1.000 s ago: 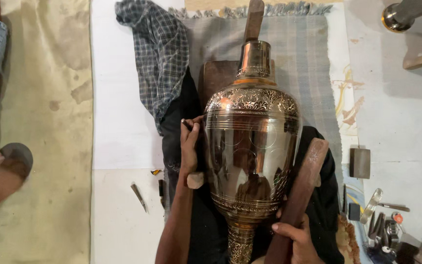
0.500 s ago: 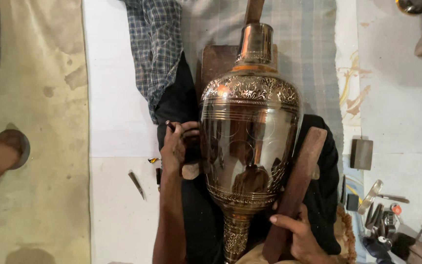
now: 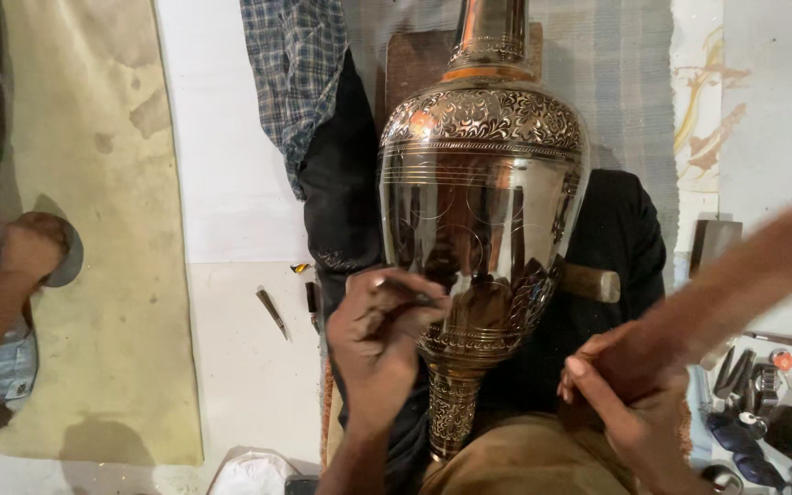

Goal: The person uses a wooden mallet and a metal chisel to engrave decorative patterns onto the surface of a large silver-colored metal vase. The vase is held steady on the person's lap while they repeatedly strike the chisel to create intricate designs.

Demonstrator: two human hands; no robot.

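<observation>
A large engraved brass vase [image 3: 483,192] lies on its side on black cloth [image 3: 346,192], neck pointing away from me. My left hand [image 3: 379,344] pinches a thin metal engraving tool [image 3: 407,290] with its tip against the lower belly of the vase. My right hand [image 3: 625,385] grips a long wooden stick [image 3: 744,275], raised and blurred to the right of the vase. The ornate foot [image 3: 453,408] of the vase points toward my lap.
A checked cloth [image 3: 297,64] lies at the upper left of the vase. A small loose tool [image 3: 272,310] rests on the white floor. Several metal tools [image 3: 753,385] sit at the right. Another person's hand and leg [image 3: 20,266] are at the left edge on a tan mat [image 3: 103,229].
My left hand has slid down the vase to its lower belly. My right hand has swung the wooden stick up and away to the right. The view has moved closer.
</observation>
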